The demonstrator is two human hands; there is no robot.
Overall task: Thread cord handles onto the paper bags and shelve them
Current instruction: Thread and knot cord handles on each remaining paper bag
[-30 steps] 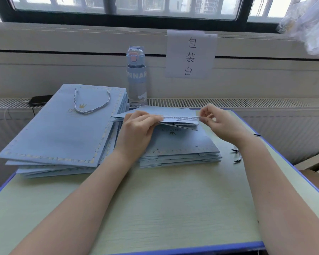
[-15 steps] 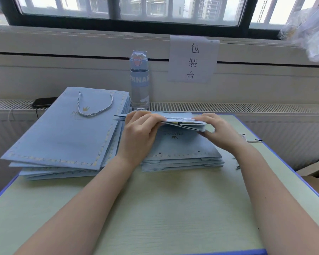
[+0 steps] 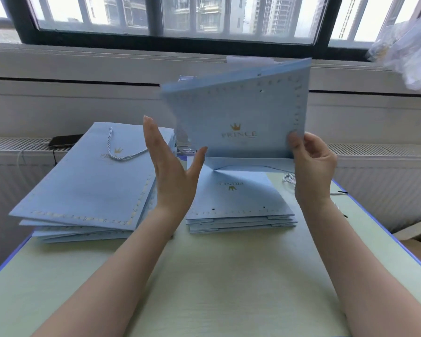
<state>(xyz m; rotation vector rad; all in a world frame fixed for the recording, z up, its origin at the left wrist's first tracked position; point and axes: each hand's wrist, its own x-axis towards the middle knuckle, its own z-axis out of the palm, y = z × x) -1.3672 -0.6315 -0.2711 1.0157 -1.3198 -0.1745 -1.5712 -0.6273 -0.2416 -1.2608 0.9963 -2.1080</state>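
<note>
Showed pale blue on the raised bag [image 3: 236, 110], with gold crown, gold PRINCE lettering and dotted border. Repeated that blue in the left stack [image 3: 83, 190] and right stack [image 3: 241, 203]. Twisted white-blue through the cord handle [image 3: 119, 158]. Spread pale green, blue-edged, over the worktop [image 3: 229, 276].

Head view: from over the near edge of the tabletop [image 3: 229, 276], looking forward and down.
Facing: the window [image 3: 204, 18].
Nearness: close to the paper bag [image 3: 241, 117].

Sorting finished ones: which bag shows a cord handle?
The left stack's top bag: a twisted cord loops across its face. The raised bag and right stack's top bag show none.
</note>
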